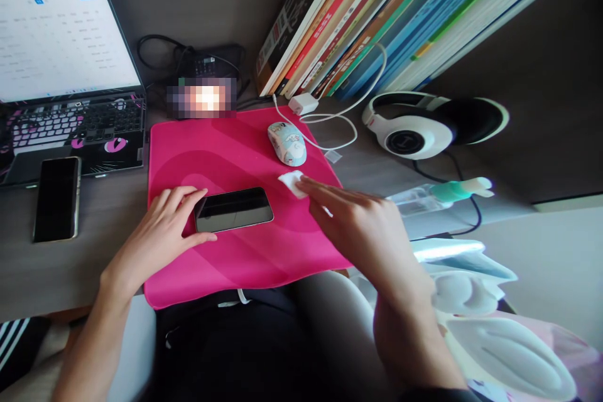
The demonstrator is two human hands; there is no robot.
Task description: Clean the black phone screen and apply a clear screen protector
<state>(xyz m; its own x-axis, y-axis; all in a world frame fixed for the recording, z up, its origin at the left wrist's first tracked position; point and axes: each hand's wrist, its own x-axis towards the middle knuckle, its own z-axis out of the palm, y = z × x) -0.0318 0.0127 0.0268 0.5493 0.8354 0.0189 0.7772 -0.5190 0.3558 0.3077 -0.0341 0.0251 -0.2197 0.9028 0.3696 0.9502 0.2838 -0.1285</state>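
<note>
A black phone (234, 209) lies flat on the pink mat (245, 257), its dark screen facing up. My left hand (164, 226) holds the phone's left end between thumb and fingers. To the right of the phone, above the mat, my right hand (355, 220) pinches a small white wipe (293, 183) at its fingertips. The wipe is apart from the phone. A light blue patterned mouse (287, 144) rests on the mat just beyond the wipe.
An open laptop (70, 132) and a second phone (57, 199) are at the left. Behind the mat stand books (311, 31), with a white charger (304, 103) and cable before them. Headphones (409, 132) and a spray bottle (438, 193) lie at the right.
</note>
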